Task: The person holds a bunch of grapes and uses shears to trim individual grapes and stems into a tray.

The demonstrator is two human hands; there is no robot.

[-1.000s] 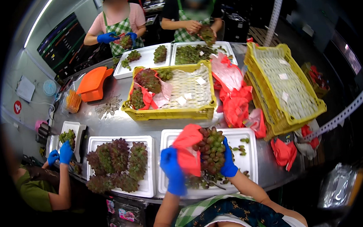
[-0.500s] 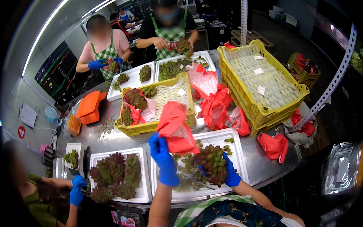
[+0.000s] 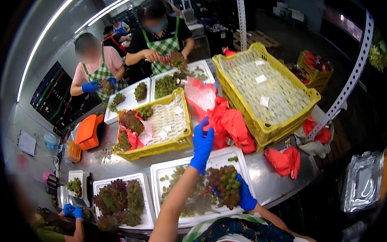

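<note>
My right hand (image 3: 246, 196), in a blue glove, holds a bunch of grapes (image 3: 228, 187), reddish to green, over a white foam tray (image 3: 155, 175). A small red object shows at the bunch's left side; its kind is unclear. My left hand (image 3: 203, 144), also gloved in blue, is reached out above the tray's far edge with its fingers apart and nothing in them. Just beyond it lies crumpled red wrapping paper (image 3: 230, 124). Loose green grapes (image 3: 174, 181) and stems lie in the tray.
Left of my tray, another foam tray (image 3: 149, 208) carries dark bunches. Yellow crates stand beyond: a low one (image 3: 154, 151) with grapes and a stack (image 3: 262, 138) at right. An orange scale-like object (image 3: 88, 132) sits at left. Co-workers stand across the table and at lower left.
My left hand has released the red wrapping paper, which now lies with the other crumpled paper, and has moved right and away from me. The right hand keeps the grapes; the view has shifted.
</note>
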